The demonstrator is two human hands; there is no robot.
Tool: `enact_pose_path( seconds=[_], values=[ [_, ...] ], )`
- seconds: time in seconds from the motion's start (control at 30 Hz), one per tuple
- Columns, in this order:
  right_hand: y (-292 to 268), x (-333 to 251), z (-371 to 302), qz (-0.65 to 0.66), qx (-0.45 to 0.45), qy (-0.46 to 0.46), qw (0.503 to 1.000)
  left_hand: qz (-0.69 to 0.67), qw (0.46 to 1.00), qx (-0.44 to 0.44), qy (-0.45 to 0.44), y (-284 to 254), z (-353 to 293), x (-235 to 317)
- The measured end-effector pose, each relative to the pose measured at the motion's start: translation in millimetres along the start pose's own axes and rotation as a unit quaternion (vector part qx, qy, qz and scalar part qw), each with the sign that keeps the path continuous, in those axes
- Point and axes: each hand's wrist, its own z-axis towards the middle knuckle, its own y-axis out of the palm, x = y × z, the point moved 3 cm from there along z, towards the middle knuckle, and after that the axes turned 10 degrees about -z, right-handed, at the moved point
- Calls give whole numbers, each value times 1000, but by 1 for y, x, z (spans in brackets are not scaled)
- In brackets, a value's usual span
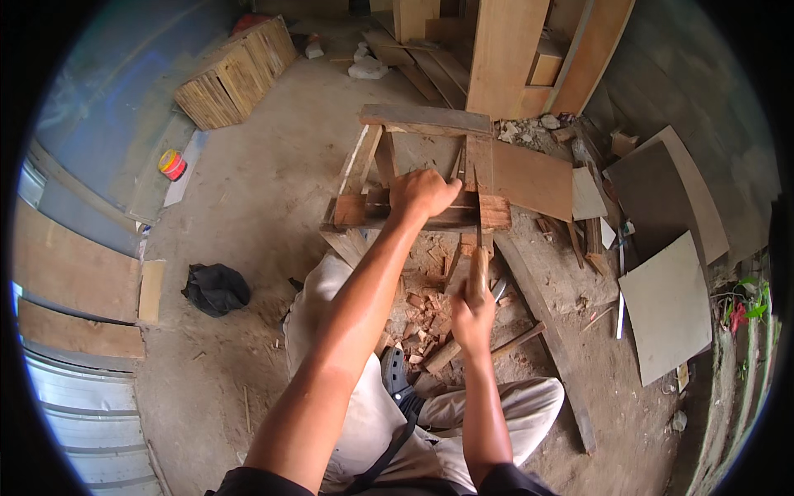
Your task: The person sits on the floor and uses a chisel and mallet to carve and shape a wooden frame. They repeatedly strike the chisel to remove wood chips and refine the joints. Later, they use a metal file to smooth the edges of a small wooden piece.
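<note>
My left hand (423, 196) presses down on a dark wooden beam (451, 217) lying across a low wooden trestle (430, 120), its fingers curled over the far side. In my right hand (473, 318) is the straight wooden handle of a long-bladed tool (478, 277). Its narrow blade points away from me and crosses the beam near the right end, where the wood is reddish. The blade shows almost edge-on, so I cannot tell whether it is a saw or a big knife. Whether it has cut into the beam is also unclear.
Wood chips (426, 318) litter the ground below the trestle, near my shoe (397, 376). A long plank (550, 347) slants down on the right, with sheet panels (666, 306) beyond it. At left lie a black bag (215, 289) and a red-yellow tub (172, 164).
</note>
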Motion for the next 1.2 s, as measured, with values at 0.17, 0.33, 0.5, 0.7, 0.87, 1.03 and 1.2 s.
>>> enact_pose_path(
  seconds=[0.17, 0.33, 0.5, 0.7, 0.87, 1.03, 1.2],
  values=[
    [-11, 11, -43, -47, -8, 29, 998, 5, 999, 24, 25, -6, 0, 6],
    [-18, 16, -45, -68, -35, 36, 996, 0, 1000, 17, -11, -4, -4, 5],
    [-3, 5, 13, 6, -32, -48, 998, -2, 1000, 6, -12, -4, -9, 4],
    [-13, -4, -48, -129, -28, 71, 989, -9, 1000, 14, -2, -10, 0, 8],
    [-2, -6, 4, -24, -20, 5, 999, 1, 1000, 28, 1, 0, -3, 2],
    [-5, -9, -5, -35, -16, 46, 998, 13, 1000, 8, 6, -3, 0, 2],
    [-12, -18, -44, -84, -5, 57, 995, 17, 1000, 24, -7, -5, -5, 6]
  ],
)
